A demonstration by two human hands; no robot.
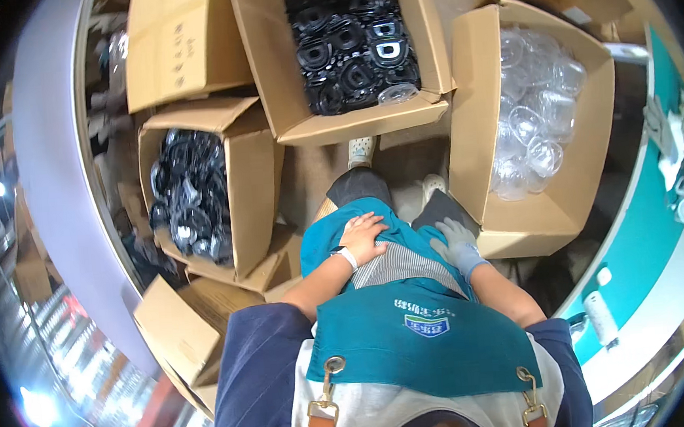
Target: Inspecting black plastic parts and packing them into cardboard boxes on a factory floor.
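Observation:
My bare left hand [363, 238] lies flat on the teal apron [413, 319] over my lap, fingers spread and holding nothing. A white band circles that wrist. My right hand [457, 247], in a grey glove, rests on the apron's other side with its fingers stretched out. In front of my legs stands an open cardboard box [360, 125] full of black plastic parts [346, 39], with one clear round piece [397, 93] on top. To the right, nearest the gloved hand, another carton [473, 109] holds clear plastic cups [533, 113].
At the left, an open box [249, 196] contains dark shiny plastic pieces [190, 192]. Behind it stands a closed carton [175, 43], and an open-flapped carton [179, 324] sits nearer me. A teal and white surface [633, 288] curves along the right, with a white roll-shaped item [601, 318] on it.

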